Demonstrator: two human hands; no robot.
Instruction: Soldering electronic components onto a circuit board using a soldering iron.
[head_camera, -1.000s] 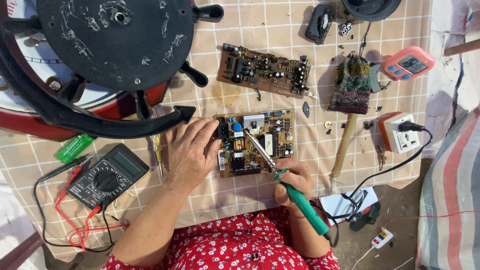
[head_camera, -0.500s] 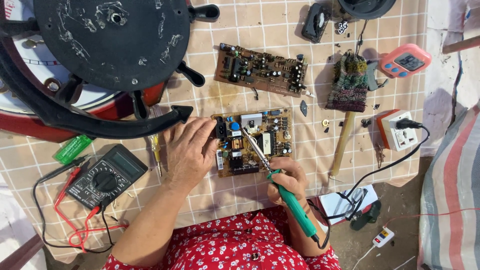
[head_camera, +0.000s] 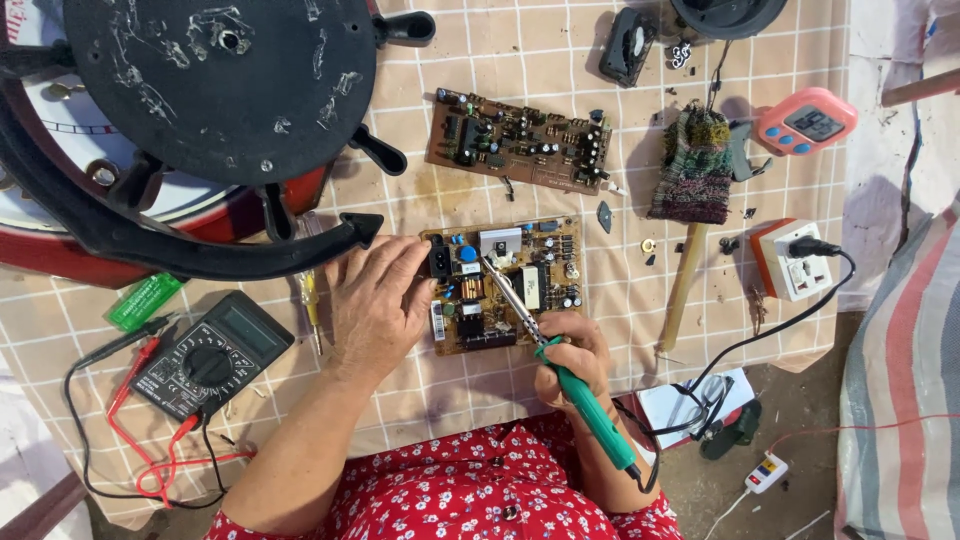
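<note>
Hands (head_camera: 375, 300) steadying studded circuit board (head_camera: 505, 285), green-handled soldering iron (head_camera: 575, 385).

Beige checked tablecloth (head_camera: 600, 300) with white grid lines, brown circuit board (head_camera: 505, 285) with a blue capacitor, green-handled soldering iron (head_camera: 585, 400), black multimeter (head_camera: 212, 352) with red leads, pink timer (head_camera: 806, 121), red white-flowered dress (head_camera: 480, 490).

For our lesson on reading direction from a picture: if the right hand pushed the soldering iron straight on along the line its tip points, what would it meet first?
The right hand aims the soldering iron up-left, so its tip would first meet the components on the near circuit board, probably by the blue capacitor; height above the board is unclear.
</note>
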